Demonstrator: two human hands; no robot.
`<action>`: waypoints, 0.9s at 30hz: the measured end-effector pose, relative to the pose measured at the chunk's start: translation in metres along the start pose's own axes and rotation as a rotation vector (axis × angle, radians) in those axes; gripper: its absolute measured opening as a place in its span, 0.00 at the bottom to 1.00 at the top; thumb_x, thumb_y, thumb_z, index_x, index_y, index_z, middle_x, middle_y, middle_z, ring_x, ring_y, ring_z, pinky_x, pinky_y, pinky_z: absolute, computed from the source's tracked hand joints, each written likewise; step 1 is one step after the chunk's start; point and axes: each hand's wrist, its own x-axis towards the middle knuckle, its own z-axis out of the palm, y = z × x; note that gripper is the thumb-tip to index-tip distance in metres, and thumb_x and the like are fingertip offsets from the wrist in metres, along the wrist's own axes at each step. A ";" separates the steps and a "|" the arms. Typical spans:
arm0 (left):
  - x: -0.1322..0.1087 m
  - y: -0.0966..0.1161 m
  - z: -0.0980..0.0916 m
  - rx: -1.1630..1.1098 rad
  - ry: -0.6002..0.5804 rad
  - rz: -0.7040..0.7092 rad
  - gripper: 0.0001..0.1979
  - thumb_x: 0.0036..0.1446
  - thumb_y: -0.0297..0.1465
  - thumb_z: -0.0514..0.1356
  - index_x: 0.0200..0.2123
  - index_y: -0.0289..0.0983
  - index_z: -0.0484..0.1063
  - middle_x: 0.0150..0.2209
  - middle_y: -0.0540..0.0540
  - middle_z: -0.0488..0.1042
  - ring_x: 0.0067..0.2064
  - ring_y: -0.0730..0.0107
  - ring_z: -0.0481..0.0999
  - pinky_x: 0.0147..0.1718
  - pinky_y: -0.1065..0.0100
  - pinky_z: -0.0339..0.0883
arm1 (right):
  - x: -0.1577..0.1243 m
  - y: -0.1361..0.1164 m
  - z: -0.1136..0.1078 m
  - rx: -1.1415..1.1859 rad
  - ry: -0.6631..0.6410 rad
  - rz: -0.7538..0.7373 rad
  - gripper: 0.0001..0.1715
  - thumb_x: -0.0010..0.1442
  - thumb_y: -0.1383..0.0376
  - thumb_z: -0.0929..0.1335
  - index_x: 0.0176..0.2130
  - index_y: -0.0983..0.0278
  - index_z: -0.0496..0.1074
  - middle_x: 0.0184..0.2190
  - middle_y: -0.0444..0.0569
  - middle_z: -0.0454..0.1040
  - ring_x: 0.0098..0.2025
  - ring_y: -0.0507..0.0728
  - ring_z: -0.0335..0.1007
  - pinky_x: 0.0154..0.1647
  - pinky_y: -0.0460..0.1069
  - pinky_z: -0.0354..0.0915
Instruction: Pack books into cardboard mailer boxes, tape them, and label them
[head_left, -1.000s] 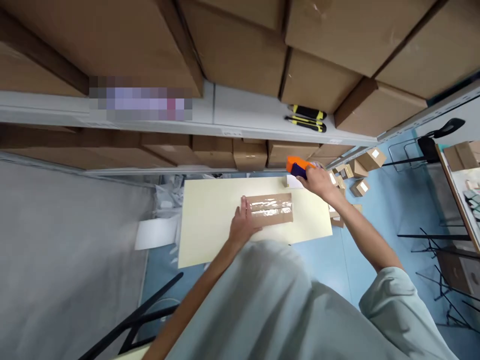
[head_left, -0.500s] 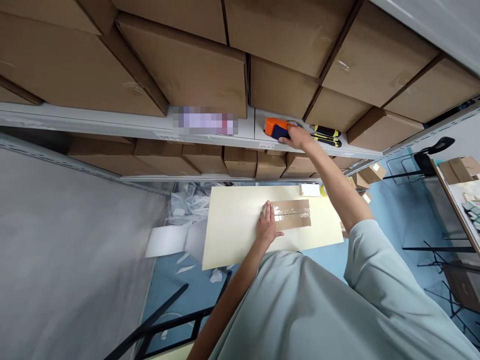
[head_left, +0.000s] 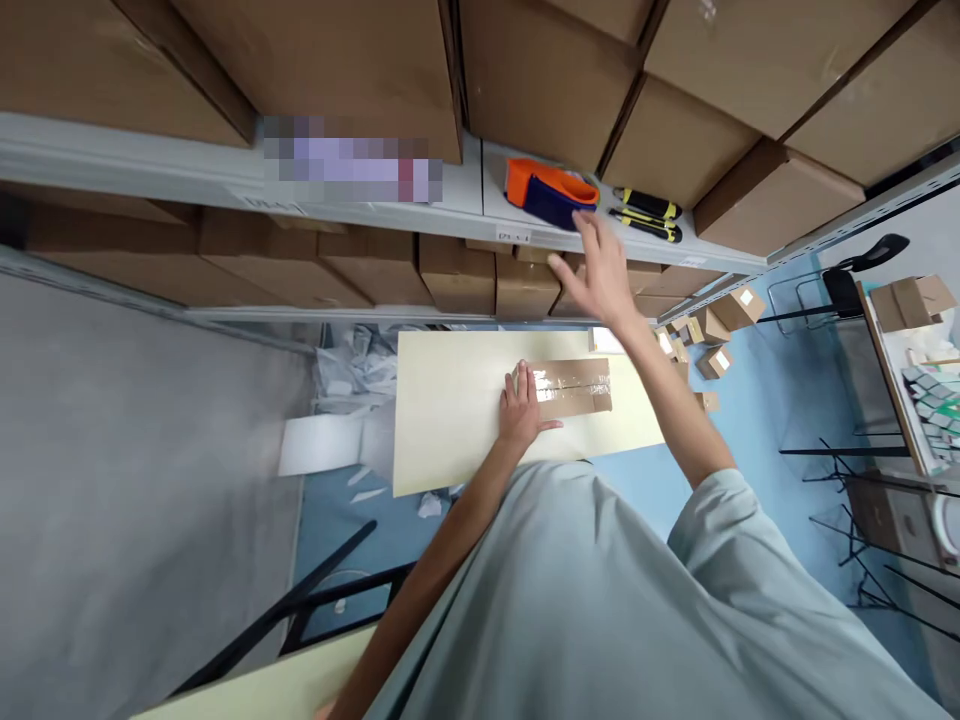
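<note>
A small flat cardboard box (head_left: 574, 388), sealed with clear tape, lies on a pale yellow table (head_left: 450, 410). My left hand (head_left: 519, 410) rests flat against the box's left end, fingers stretched out. An orange and dark blue tape dispenser (head_left: 550, 191) sits on the grey shelf (head_left: 465, 190) above the table. My right hand (head_left: 596, 275) hovers just below the dispenser with fingers spread, holding nothing.
Two yellow-and-black cutters (head_left: 646, 215) lie on the shelf right of the dispenser. Large cardboard boxes (head_left: 540, 70) fill the shelves. Small boxes (head_left: 720, 330) are scattered on the blue floor at right. White paper scraps (head_left: 352, 380) lie left of the table. Black wire racks (head_left: 862, 470) stand at right.
My right hand carried the tape dispenser from the table up to the shelf, set it down and let go; it now moves back down, open. The left hand stayed on the box.
</note>
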 end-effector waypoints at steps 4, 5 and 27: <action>0.000 -0.003 0.003 -0.095 0.064 0.017 0.57 0.68 0.59 0.57 0.81 0.23 0.41 0.81 0.24 0.35 0.82 0.28 0.37 0.75 0.34 0.47 | -0.113 -0.036 0.065 0.146 -0.195 0.083 0.48 0.78 0.44 0.55 0.82 0.65 0.39 0.83 0.60 0.38 0.84 0.69 0.30 0.81 0.67 0.45; -0.001 -0.003 0.003 -0.116 0.076 0.030 0.53 0.72 0.57 0.53 0.81 0.23 0.40 0.82 0.25 0.35 0.82 0.33 0.37 0.75 0.35 0.46 | -0.134 -0.042 0.082 0.170 -0.233 0.148 0.49 0.78 0.45 0.56 0.82 0.69 0.39 0.83 0.63 0.39 0.85 0.69 0.30 0.81 0.67 0.44; 0.016 0.004 0.005 -0.506 0.207 -0.581 0.35 0.65 0.51 0.61 0.64 0.32 0.72 0.58 0.30 0.81 0.61 0.41 0.80 0.65 0.45 0.71 | -0.233 0.033 0.176 0.659 -0.332 0.537 0.41 0.78 0.62 0.36 0.81 0.77 0.33 0.81 0.58 0.50 0.81 0.47 0.47 0.79 0.49 0.50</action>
